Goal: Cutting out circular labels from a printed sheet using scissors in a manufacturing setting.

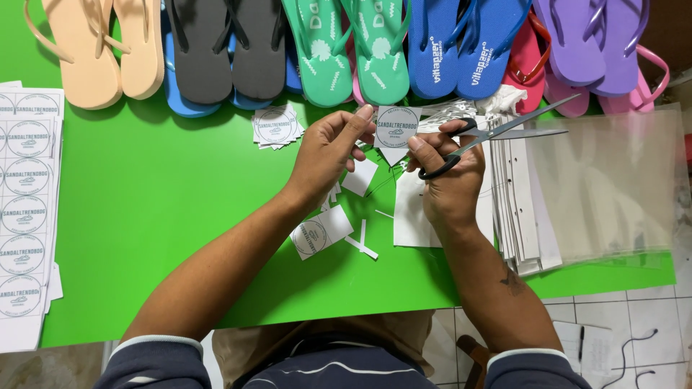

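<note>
Leftmost, at the far left edge of the green counter [166, 202]: uncut label sheets [27, 209] with round printed marks, cut off by the frame. Above and right of them, along the counter's far edge: a row of flip-flops [346, 50], from peach through grey, green, blue and red to purple, toes out of frame. Just below the grey pair: a small stack of cut labels [276, 127]. Near counter centre: left hand [328, 155], grip narrow, thumb and fingertips pinching the left edge of a square label [397, 127] held up just above the counter. Below that hand: paper offcuts [360, 246] and one more trimmed label [319, 232] lying flat. Right of the held label: right hand [447, 176], fingers through the black loops of the scissors [497, 133], fingertips also touching the label's lower right corner; blades slightly apart, pointing right, away from the paper. Right again: a fanned pile of white cards [522, 209] under clear bags [613, 187].

Best handled, probably, by keeping the pinch well back from the cut line, turning the paper rather than the scissors, and trimming evenly around the round mark.

Hard to tell: whether one label or several are pinched together; label's underside hidden; blade edges blurred; card pile depth unclear beneath the plastic.
</note>
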